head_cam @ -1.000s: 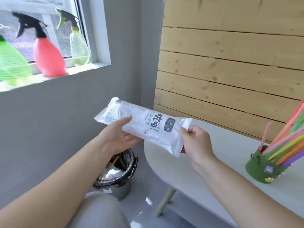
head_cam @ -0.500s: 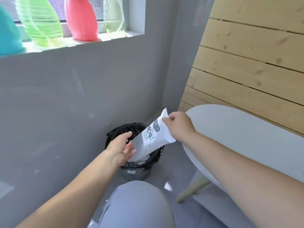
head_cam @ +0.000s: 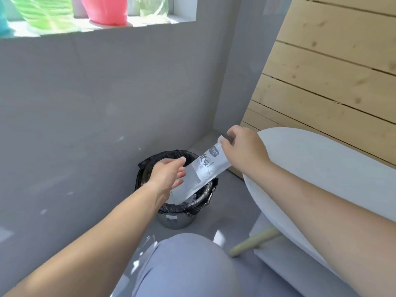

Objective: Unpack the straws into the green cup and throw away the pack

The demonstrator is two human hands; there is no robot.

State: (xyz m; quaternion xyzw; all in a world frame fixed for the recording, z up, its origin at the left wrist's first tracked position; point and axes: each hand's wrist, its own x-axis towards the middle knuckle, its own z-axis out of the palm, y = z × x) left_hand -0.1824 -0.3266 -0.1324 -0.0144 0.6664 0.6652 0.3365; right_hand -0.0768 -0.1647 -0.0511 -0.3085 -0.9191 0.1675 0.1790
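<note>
One pack (head_cam: 205,170), one lined bin (head_cam: 176,220), one white table (head_cam: 321,168), two hands (head_cam: 167,176) (head_cam: 244,151), four coloured bottles (head_cam: 3,18) (head_cam: 49,11) (head_cam: 105,9) (head_cam: 153,7).

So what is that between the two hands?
The white straw pack: the right hand pinches its upper end, the left hand is beside its lower part, and its bottom dips into the bin. Seen in the head view.
</note>
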